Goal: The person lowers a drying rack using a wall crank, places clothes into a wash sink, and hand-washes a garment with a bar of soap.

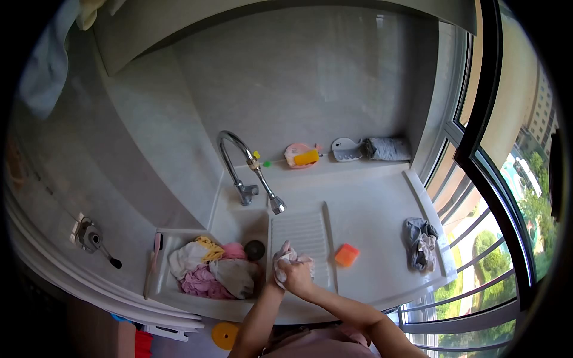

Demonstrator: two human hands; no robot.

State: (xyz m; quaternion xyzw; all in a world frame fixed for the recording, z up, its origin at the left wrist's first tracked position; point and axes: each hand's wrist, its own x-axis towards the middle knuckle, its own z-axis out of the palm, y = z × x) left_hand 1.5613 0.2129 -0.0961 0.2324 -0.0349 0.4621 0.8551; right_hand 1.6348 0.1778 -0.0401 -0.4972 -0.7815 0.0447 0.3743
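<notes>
Two hands [298,277] pressed together, clutching pale cloth [290,255] over ridged washboard [298,228]; forearms [341,306] converging.

A pale cloth [290,255] squished up over the washboard [298,230]

The cloth is almost white and is bunched into a small, crumpled lump. The grip of the left hand [279,264] and the grip of the right hand [299,279] are both wrapped around it, so much of it is hidden. Bits of it peek out by the fingers. It is over the left side of the washboard, near the front edge of the table [382,191]. The washboard is white, lies flat, and has rows of bumps. You cannot tell if the cloth touches it.
</notes>
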